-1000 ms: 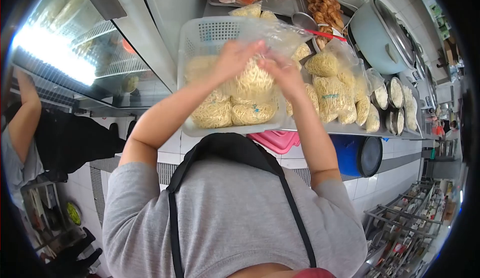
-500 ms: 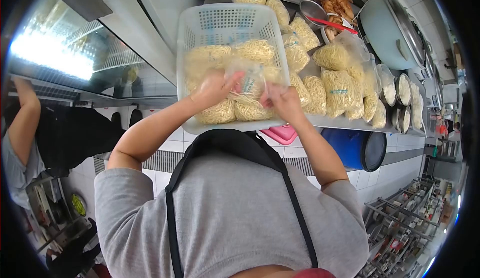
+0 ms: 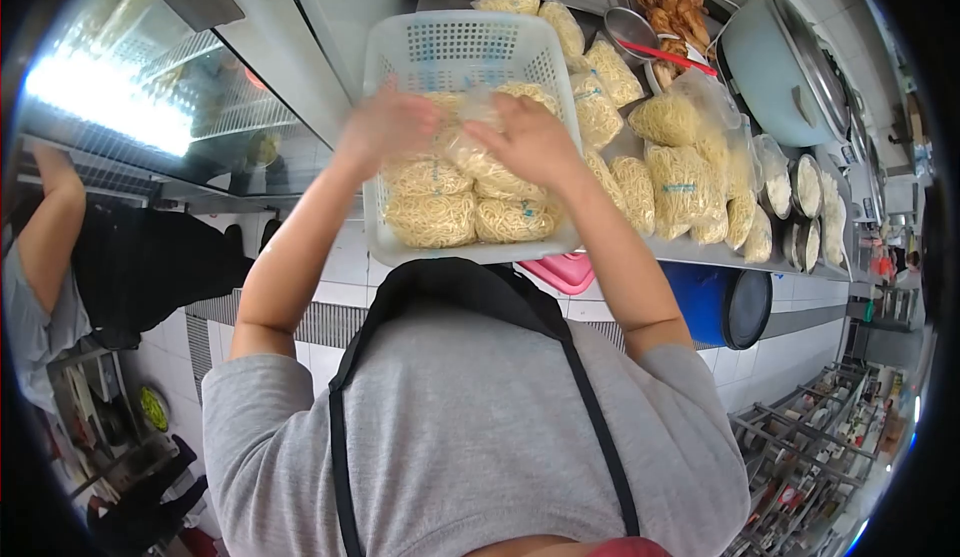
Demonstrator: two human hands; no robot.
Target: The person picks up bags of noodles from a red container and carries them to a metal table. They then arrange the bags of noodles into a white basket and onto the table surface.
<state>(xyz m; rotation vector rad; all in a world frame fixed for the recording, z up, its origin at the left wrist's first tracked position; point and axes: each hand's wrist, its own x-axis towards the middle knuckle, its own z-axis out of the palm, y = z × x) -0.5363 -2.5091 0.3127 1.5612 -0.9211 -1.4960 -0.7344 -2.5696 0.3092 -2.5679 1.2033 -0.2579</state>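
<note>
A white plastic basket (image 3: 377,232) holds several clear bags of pale yellow noodles laid in rows. Over its right half, my right hand (image 3: 532,145) has its thumb and fingers on a bag of noodles (image 3: 490,169), near the loose plastic at the top of the bag. My left hand (image 3: 388,129) is above the basket's left side, smeared by motion, its fingers pointing toward the bag. Closest to my body lie two more noodle bags, a left one (image 3: 430,220) and a right one (image 3: 517,221).
More noodle bags (image 3: 680,185) crowd the metal counter to the right. Farther back are a strainer (image 3: 629,29), a red-handled utensil (image 3: 668,54) and a big pot (image 3: 775,67). A glass-fronted cabinet (image 3: 215,107) stands left, a person in dark clothing (image 3: 165,262) below it. A blue barrel (image 3: 697,302) sits under the counter.
Both hands were together over the bag's top in the middle of the basket. Now they are apart and farther back, the left moved left, and the bag lies lower among the others.
</note>
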